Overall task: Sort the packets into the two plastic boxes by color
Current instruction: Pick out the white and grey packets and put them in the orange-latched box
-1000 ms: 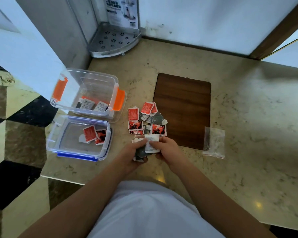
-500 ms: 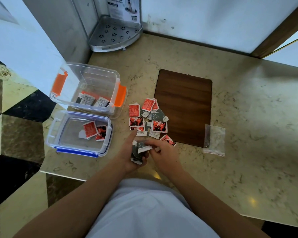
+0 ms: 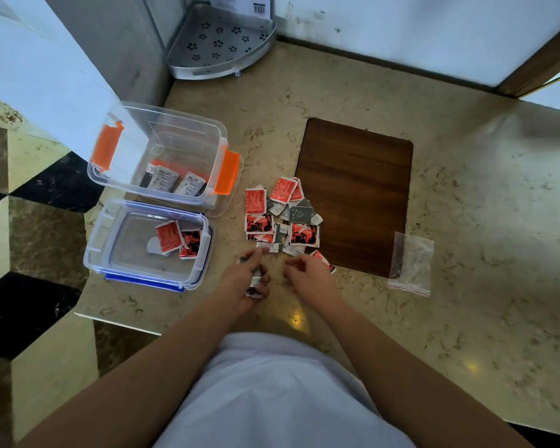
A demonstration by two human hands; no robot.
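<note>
A heap of red and grey packets point(image 3: 280, 216) lies on the marble counter beside a wooden board. The clear box with orange clips point(image 3: 207, 140) holds a few grey packets point(image 3: 172, 182). Nearer to me, the box with blue clips point(image 3: 149, 276) holds red packets point(image 3: 175, 239). My left hand point(image 3: 244, 279) grips a small stack of grey packets point(image 3: 256, 282) just below the heap. My right hand point(image 3: 307, 274) hovers beside it, fingers loosely curled and holding nothing, next to a red packet point(image 3: 324, 260).
A brown wooden board point(image 3: 356, 192) lies right of the heap. A clear zip bag point(image 3: 411, 263) rests at the board's lower right corner. A metal corner shelf point(image 3: 220, 43) stands at the back. The counter's edge drops to a tiled floor on the left.
My hands have come apart. The right hand let go of the white-backed packet it was pulling from the stack; the left hand keeps the stack. The camera tilted and moved closer.
</note>
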